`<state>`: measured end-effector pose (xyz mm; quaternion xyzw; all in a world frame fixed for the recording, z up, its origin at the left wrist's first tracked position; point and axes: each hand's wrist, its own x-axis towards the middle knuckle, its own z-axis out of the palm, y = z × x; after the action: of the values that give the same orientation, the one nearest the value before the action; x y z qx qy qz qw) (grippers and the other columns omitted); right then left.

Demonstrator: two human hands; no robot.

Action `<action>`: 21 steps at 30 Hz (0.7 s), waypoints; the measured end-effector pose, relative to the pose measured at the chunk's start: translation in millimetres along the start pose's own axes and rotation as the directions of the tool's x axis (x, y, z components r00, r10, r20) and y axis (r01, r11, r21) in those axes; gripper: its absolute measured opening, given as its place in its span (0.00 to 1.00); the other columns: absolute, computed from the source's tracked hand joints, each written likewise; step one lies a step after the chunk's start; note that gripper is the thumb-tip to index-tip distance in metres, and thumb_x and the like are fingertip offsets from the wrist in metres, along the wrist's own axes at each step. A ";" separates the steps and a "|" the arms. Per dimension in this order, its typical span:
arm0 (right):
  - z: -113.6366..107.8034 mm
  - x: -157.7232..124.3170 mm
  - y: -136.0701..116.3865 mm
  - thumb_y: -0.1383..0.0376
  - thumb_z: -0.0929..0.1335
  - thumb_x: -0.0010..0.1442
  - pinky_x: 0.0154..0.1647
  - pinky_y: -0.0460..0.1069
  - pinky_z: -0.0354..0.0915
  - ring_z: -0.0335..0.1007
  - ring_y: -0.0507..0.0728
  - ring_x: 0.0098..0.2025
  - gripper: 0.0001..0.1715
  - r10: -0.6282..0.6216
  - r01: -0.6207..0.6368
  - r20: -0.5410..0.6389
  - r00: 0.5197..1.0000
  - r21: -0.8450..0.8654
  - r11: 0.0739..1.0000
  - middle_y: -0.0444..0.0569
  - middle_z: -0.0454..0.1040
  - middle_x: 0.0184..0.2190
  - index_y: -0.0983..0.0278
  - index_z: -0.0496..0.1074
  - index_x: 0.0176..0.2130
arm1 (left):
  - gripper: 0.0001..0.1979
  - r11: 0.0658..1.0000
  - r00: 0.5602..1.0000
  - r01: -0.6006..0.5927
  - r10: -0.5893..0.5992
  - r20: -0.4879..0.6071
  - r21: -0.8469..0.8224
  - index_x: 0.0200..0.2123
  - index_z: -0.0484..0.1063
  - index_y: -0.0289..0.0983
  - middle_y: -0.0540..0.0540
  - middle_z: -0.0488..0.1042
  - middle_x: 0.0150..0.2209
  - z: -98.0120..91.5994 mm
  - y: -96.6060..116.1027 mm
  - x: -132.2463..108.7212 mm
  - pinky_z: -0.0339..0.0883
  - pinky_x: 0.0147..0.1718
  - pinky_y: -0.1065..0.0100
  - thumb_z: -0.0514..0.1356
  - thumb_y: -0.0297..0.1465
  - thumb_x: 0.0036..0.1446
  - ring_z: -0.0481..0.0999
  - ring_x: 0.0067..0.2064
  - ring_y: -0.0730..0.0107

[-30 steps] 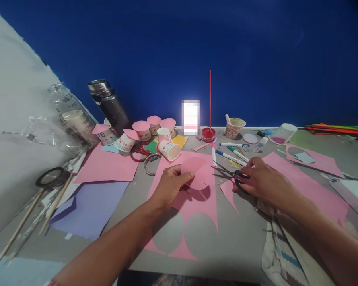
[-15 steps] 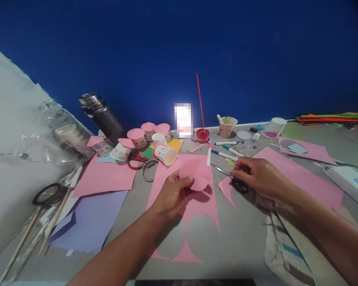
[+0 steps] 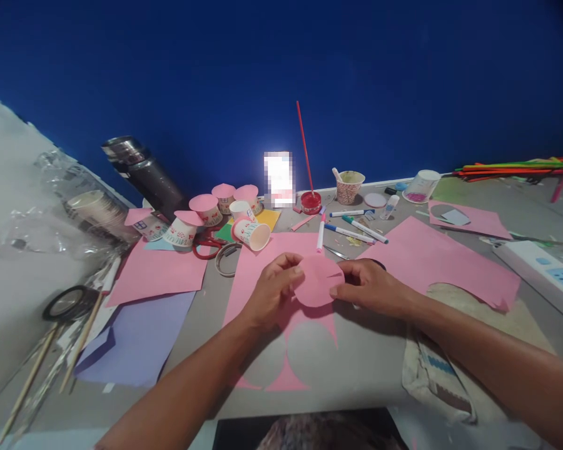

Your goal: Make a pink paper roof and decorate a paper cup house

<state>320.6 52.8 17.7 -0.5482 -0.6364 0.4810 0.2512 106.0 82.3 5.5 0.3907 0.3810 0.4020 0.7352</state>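
Note:
A round pink paper disc (image 3: 316, 289) with a slit on its right side is held up between both hands. My left hand (image 3: 276, 287) pinches its left edge, thumb on top. On the right edge, my right hand (image 3: 368, 286) closes thumb and fingers around the slit side. Under the disc lies a pink sheet (image 3: 251, 275) with round pieces cut out of its near end. Scissors (image 3: 336, 252) rest just beyond my right hand, which partly hides their dark handles.
Decorated paper cups (image 3: 182, 232) with pink tops stand back left, near a dark flask (image 3: 145, 178). Markers (image 3: 351, 234), a red paint pot (image 3: 311, 203) and a glue stick (image 3: 390, 207) lie behind the hands. Rightward are another pink sheet (image 3: 413, 253), a cloth (image 3: 431, 369) and a power strip (image 3: 539, 269).
My right hand has left the scissors on the table and moved left to grip the disc. The disc is now flatter, its slit showing. The view has shifted slightly.

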 end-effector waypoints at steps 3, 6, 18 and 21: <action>-2.0 -0.8 -1.7 0.60 0.69 0.55 0.26 0.48 0.51 0.58 0.52 0.27 0.08 0.021 -0.015 0.056 0.998 -0.114 0.993 0.40 0.65 0.24 0.62 0.70 0.27 | 0.18 0.993 1.000 -0.013 0.012 0.008 0.118 0.35 0.77 0.36 0.48 0.77 0.30 -3.5 3.5 2.1 0.66 0.29 0.71 0.75 0.39 0.47 0.74 0.29 0.72; -1.6 -0.1 -1.8 0.61 0.69 0.54 0.26 0.47 0.51 0.57 0.51 0.27 0.09 -0.010 0.023 0.108 0.994 -0.119 0.993 0.39 0.63 0.24 0.62 0.68 0.26 | 0.15 0.972 1.000 -0.025 0.027 -0.005 0.234 0.30 0.76 0.35 0.50 0.75 0.28 -3.1 1.9 2.0 0.63 0.29 0.72 0.75 0.38 0.46 0.71 0.28 0.74; -2.6 -0.9 1.7 0.55 0.70 0.60 0.32 0.48 0.59 0.66 0.53 0.29 0.14 -0.050 0.057 -0.176 0.983 0.035 0.998 0.43 0.74 0.26 0.63 0.75 0.32 | 0.10 0.882 0.991 -0.132 0.120 0.055 0.453 0.27 0.75 0.35 0.51 0.70 0.23 -3.5 3.4 0.1 0.59 0.28 0.70 0.71 0.35 0.49 0.66 0.26 0.74; 0.0 -2.6 4.9 0.58 0.67 0.64 0.34 0.48 0.60 0.67 0.53 0.31 0.13 -0.176 0.160 -0.199 0.964 -0.097 0.982 0.43 0.75 0.27 0.63 0.75 0.33 | 0.11 0.857 0.989 -0.148 0.135 0.063 0.494 0.27 0.75 0.35 0.51 0.70 0.23 -1.9 2.4 -1.1 0.58 0.27 0.70 0.71 0.36 0.49 0.65 0.26 0.74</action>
<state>323.5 50.1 13.9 -0.5490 -0.6698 0.3722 0.3337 103.1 82.8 7.1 0.5988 0.4324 0.3382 0.5832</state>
